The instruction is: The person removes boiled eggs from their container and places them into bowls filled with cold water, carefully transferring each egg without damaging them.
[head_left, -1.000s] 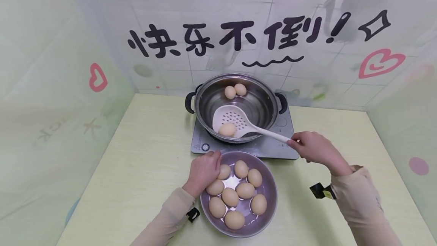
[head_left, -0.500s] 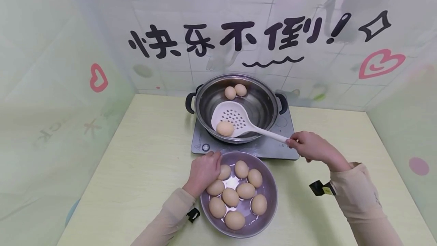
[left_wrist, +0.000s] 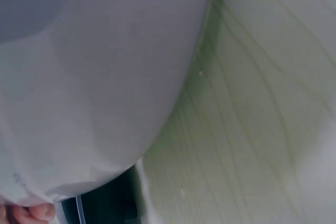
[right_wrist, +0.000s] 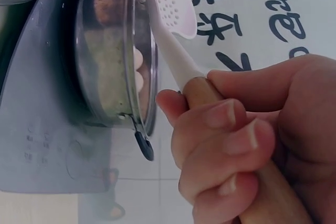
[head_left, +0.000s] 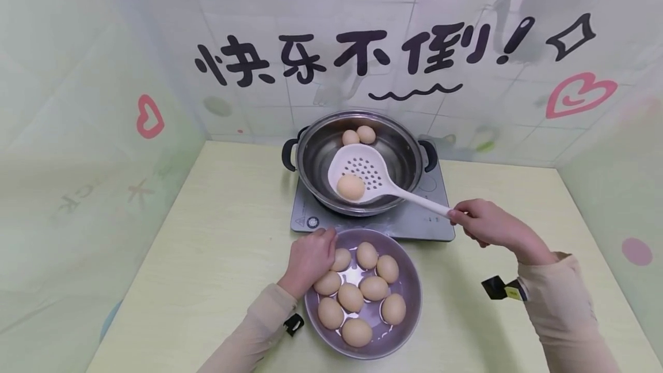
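My right hand (head_left: 486,222) grips the wooden handle (right_wrist: 278,198) of a white slotted skimmer (head_left: 370,160), fingers curled round it in the right wrist view. One egg (head_left: 351,187) rests in the skimmer's bowl, held over the steel pot (head_left: 311,189). Two more eggs (head_left: 366,134) lie at the far side inside the pot. My left hand (head_left: 309,261) holds the left rim of a purple-grey bowl (head_left: 414,327) with its fingers bent over the edge. Several eggs (head_left: 350,297) lie in that bowl with some liquid. In the left wrist view the bowl's outside (left_wrist: 121,87) fills much of the picture.
The pot stands on a grey induction cooktop (head_left: 414,228) and has black side handles (head_left: 288,155). The bowl sits just in front of it on a pale wooden table (head_left: 223,229). Printed sheets (head_left: 248,114) wall in the back and both sides.
The skimmer with its egg has risen and shifted slightly back, then right, together with my right hand. My left hand and the bowl have stayed in place.
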`<state>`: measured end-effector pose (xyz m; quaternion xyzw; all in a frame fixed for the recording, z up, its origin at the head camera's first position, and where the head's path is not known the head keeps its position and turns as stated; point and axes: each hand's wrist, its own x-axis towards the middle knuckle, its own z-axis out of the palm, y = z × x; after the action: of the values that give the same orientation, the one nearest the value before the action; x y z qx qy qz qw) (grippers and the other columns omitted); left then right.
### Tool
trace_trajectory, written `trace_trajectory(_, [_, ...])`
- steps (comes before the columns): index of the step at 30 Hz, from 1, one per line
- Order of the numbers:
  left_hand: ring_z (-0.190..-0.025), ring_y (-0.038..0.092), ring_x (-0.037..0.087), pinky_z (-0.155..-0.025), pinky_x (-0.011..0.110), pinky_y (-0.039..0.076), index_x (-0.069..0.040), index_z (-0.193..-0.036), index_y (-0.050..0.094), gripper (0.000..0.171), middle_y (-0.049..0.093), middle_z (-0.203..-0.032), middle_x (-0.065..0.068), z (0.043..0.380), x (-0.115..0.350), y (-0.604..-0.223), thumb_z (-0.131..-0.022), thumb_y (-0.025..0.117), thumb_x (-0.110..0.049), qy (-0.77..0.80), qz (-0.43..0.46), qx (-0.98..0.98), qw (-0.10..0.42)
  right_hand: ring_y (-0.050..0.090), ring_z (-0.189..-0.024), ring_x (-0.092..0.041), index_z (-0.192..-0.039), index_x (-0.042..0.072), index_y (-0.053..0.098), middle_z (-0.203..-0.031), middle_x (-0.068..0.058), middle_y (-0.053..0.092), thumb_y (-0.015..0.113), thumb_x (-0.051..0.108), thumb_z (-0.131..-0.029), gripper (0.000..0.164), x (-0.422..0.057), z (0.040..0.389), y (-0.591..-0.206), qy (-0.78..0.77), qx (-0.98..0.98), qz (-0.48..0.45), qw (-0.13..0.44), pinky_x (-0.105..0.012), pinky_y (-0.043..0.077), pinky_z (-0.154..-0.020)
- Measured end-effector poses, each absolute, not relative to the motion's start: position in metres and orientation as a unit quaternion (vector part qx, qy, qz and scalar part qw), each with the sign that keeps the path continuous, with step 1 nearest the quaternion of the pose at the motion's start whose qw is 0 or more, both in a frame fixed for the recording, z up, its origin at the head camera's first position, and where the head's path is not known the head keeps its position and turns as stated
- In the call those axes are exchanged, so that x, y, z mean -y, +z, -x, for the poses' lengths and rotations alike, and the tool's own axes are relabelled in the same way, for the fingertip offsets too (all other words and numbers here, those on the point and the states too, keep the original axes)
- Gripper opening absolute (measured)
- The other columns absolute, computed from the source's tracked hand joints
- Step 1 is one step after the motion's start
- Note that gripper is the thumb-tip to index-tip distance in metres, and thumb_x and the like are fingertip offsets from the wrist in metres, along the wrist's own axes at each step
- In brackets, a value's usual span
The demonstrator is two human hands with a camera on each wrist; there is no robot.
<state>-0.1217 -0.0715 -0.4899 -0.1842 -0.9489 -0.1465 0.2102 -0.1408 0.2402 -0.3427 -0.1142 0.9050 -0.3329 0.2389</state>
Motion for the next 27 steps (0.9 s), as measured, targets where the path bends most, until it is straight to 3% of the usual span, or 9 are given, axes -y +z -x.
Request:
trace_trajectory(16, [-0.043,0.052,0.024,-0.037,0.033,0.036,-0.010,-0.071,0.055,0.016,0.053,-0.059,0.003,0.123,0.070,-0.490,-0.085,0.057,-0.019,-0.146,0.184,0.950,0.208,0.036,-0.040,-0.005,-0.089,0.005,0.055,-0.054,0.004,0.041,0.043,0.021,-0.096,0.022,-0.269,0.078,-0.338,-0.314,-0.921,0.105,0.207,-0.023,0.032,-0.037])
trace_trajectory(27, [-0.043,0.051,0.023,-0.037,0.033,0.036,-0.010,-0.070,0.054,0.017,0.053,-0.059,0.003,0.124,0.071,-0.489,-0.085,0.056,-0.018,-0.157,0.185,0.950,0.197,0.034,-0.038,0.001,-0.086,0.014,0.054,-0.052,0.009,0.039,0.043,0.011,-0.096,0.015,-0.300,0.035,-0.362,-0.360,-0.896,0.159,0.207,-0.022,0.030,-0.034])
